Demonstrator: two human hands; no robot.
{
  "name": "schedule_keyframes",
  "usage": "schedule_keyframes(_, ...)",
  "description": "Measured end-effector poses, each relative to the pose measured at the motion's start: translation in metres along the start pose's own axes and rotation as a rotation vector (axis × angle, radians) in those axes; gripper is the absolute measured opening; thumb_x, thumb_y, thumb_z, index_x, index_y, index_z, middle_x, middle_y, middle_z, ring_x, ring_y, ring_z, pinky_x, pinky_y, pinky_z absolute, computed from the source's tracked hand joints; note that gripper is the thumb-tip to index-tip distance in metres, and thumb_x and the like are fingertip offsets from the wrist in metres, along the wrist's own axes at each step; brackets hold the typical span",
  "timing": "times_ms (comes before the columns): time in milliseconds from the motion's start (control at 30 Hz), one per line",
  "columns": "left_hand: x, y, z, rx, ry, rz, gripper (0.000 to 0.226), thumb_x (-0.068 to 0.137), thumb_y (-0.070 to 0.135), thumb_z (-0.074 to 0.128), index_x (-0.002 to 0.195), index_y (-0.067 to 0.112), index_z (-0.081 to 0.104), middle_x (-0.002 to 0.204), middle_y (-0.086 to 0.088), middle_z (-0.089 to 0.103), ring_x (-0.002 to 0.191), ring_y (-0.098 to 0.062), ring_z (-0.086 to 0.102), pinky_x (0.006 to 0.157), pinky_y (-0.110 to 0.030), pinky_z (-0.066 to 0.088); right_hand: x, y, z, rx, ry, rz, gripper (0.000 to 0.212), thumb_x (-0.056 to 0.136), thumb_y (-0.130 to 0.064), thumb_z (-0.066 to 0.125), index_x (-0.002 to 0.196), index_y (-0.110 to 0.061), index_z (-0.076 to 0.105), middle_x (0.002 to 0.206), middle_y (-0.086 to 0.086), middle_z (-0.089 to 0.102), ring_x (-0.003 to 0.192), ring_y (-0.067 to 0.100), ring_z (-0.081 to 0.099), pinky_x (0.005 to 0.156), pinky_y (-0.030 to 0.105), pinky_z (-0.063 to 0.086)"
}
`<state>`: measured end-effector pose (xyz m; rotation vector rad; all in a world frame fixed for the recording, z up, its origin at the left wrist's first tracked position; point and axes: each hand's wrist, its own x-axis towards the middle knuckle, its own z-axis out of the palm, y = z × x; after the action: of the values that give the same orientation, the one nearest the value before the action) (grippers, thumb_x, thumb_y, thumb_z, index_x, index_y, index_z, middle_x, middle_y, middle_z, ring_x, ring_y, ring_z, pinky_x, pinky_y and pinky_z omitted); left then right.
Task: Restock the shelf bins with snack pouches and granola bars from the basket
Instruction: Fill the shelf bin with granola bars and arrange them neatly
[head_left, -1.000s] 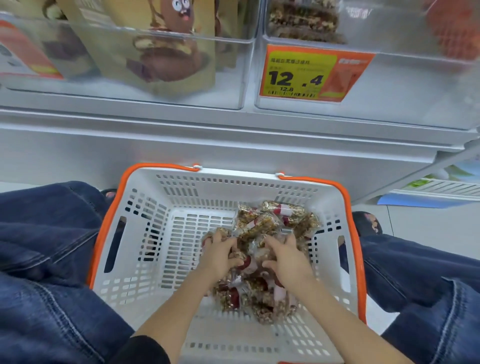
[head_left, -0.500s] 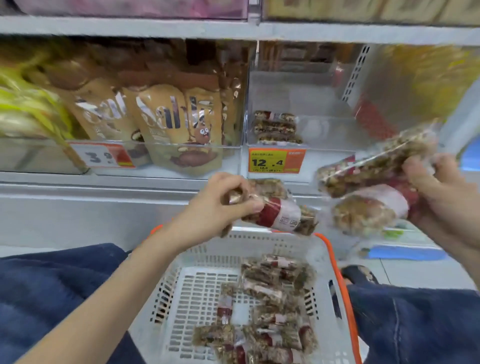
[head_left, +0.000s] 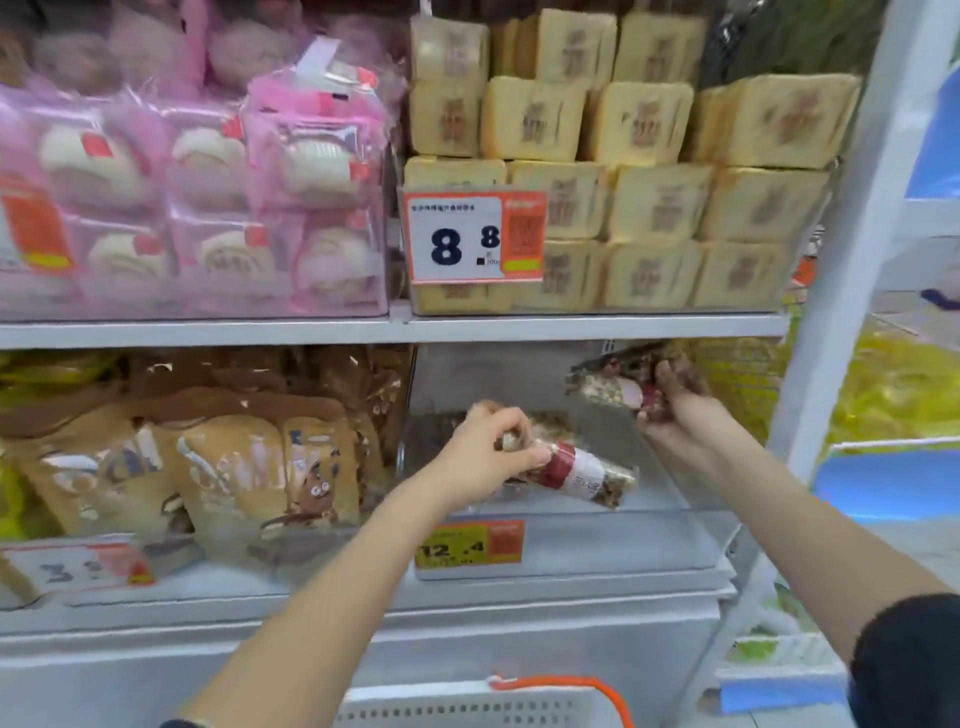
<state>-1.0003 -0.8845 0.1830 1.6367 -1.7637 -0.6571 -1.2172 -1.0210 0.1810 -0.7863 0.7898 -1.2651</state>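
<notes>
Granola bars at the clear bin (head_left: 571, 545)

My left hand (head_left: 483, 457) pinches one granola bar (head_left: 576, 470); my right hand (head_left: 675, 415) grips more bars (head_left: 608, 387).

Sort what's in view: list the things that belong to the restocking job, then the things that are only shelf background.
Job:
- left hand holding granola bars
- right hand holding more bars
- clear bin with the 12.4 tag
- basket
- brown snack pouches

Background:
- pink packs
- beige packs
- 8.8 tag
- yellow bags
</notes>
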Motion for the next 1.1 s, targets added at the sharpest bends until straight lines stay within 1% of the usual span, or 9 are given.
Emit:
schedule_keyframes(133,0.014,-0.027,0.013,0.405,-0.237,-0.257,0.059,0.078,0.074,0.043,0.058,0.022,0.063,0.085,-0.003,0.06,0.102,-0.027,0.053,0.098,-0.055,0.032,0.04,0.033,0.0,-0.674,-0.066,0.178,0.036,0.089,0.001,0.06,0.117,-0.019,0.048,0.114,0.005,0.059,0.101,0.027,0.06,0.068,0.041,0.053)
schedule_keyframes(233,0.016,-0.029,0.013,0.454,-0.207,-0.223,0.043,0.077,0.069,0.054,0.065,0.029,0.065,0.097,0.004,0.067,0.11,-0.017,0.053,0.103,-0.06,0.024,0.052,0.053,-0.003,-1.09,-0.033,0.068,0.057,0.086,0.007,0.056,0.135,-0.017,0.039,0.131,0.015,0.052,0.113,0.033,0.054,0.072,0.028,0.049)
schedule_keyframes(367,0.023,-0.035,0.019,0.494,-0.38,-0.089,0.071,0.08,0.065,0.055,0.141,0.039,0.03,0.154,0.006,0.024,0.143,-0.019,0.014,0.113,-0.06,0.004,0.05,0.055,0.005,-1.435,0.012,-0.245,0.065,0.086,-0.011,0.06,0.14,-0.032,0.031,0.155,0.011,0.018,0.133,0.037,0.033,0.09,0.04,0.042)
schedule_keyframes(467,0.031,-0.041,0.029,0.704,-0.627,-0.151,0.087,0.08,0.075,0.04,0.147,0.045,-0.007,0.157,0.007,-0.015,0.142,-0.022,-0.024,0.106,-0.06,-0.021,0.049,0.058,0.009,-1.634,-0.241,-0.344,0.058,0.094,-0.033,0.047,0.144,-0.045,0.02,0.16,-0.009,-0.006,0.147,0.03,-0.003,0.112,0.056,0.015)
schedule_keyframes(633,0.037,-0.052,0.029,0.825,-0.708,-0.225,0.089,0.078,0.079,0.036,0.144,0.046,-0.014,0.154,0.01,-0.024,0.14,-0.02,-0.028,0.103,-0.062,-0.024,0.057,0.079,0.016,-2.075,-0.65,0.024,0.052,0.099,-0.056,0.015,0.145,-0.051,-0.006,0.159,-0.012,-0.012,0.146,0.022,-0.015,0.112,0.063,-0.001)
schedule_keyframes(767,0.034,-0.05,0.026,0.832,-0.681,-0.203,0.078,0.086,0.071,0.035,0.146,0.044,-0.006,0.156,0.008,-0.018,0.143,-0.02,-0.021,0.104,-0.061,-0.023,0.05,0.077,0.017,-2.059,-0.628,0.078,0.053,0.097,-0.059,0.017,0.145,-0.052,-0.006,0.159,-0.012,-0.012,0.146,0.024,-0.015,0.112,0.063,-0.002)
schedule_keyframes(867,0.023,-0.031,0.013,0.631,-0.526,-0.183,0.064,0.091,0.063,0.034,0.148,0.037,0.019,0.159,-0.001,-0.002,0.146,-0.021,-0.009,0.113,-0.054,-0.01,0.021,0.058,0.024,-1.699,-0.556,-0.004,0.047,0.101,-0.046,0.03,0.147,-0.037,0.026,0.157,0.0,0.025,0.142,0.024,0.026,0.112,0.042,0.024)
schedule_keyframes(967,-0.011,-0.004,0.008,0.204,-0.201,-0.104,0.053,0.097,0.046,0.039,0.147,0.029,0.029,0.159,0.0,0.006,0.145,-0.013,-0.005,0.116,-0.033,0.0,-0.054,0.031,0.023,-1.284,-0.324,-0.331,0.019,0.098,-0.025,0.047,0.11,-0.029,0.062,0.112,-0.01,0.066,0.101,0.009,0.06,0.081,0.02,0.043)
schedule_keyframes(1100,-0.094,0.002,0.048,0.143,0.207,0.272,0.036,0.099,0.028,0.04,0.134,0.029,0.048,0.155,0.013,0.018,0.144,0.0,0.004,0.115,-0.016,0.005,-0.187,0.056,-0.006,-0.91,0.013,-0.473,0.024,0.092,-0.007,0.05,0.084,-0.028,0.058,0.071,-0.002,0.062,0.062,0.017,0.054,0.059,0.032,0.042)
